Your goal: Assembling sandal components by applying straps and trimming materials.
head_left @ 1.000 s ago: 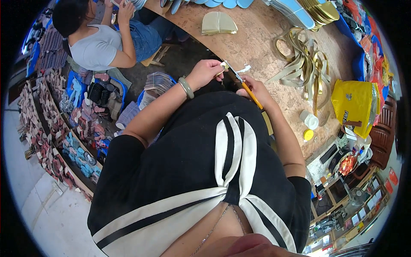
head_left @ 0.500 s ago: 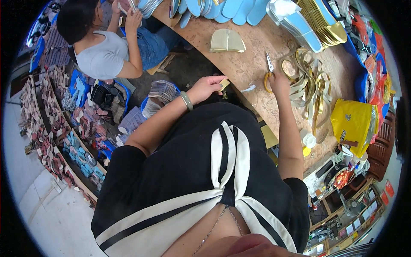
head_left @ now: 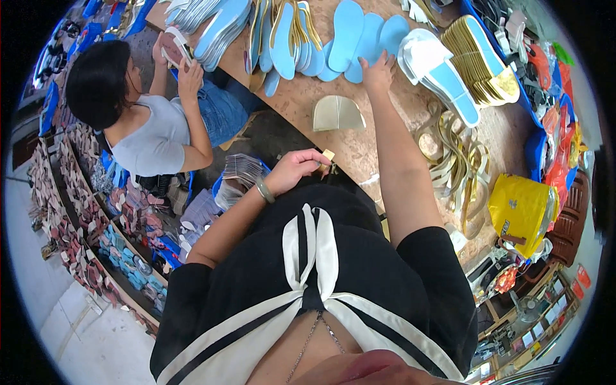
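Note:
My left hand [head_left: 296,172] is by the table's near edge, pinching a small flat gold piece [head_left: 328,155] between thumb and fingers. My right hand [head_left: 377,74] reaches far across the table, its fingers spread at the lower end of some light blue insoles [head_left: 367,40]. It seems to hold nothing; whether the fingertips touch the insoles I cannot tell. A fanned stack of pale gold half-round pieces [head_left: 338,114] lies between my two hands. To the right of my forearm is a tangle of gold strips [head_left: 459,167]. No scissors show; my right arm covers part of the table.
Gold-edged insoles [head_left: 478,61] are stacked at the back right, beside white-wrapped blue ones [head_left: 436,67]. A yellow bag [head_left: 523,208] lies at the right edge. On the left a seated person [head_left: 151,125] holds a shoe part, with filled blue bins [head_left: 240,176] nearby.
My right hand has left the yellow-handled scissors and moved forward to the blue insoles. My left hand keeps the gold piece, slightly lower in view. The seated person has turned somewhat.

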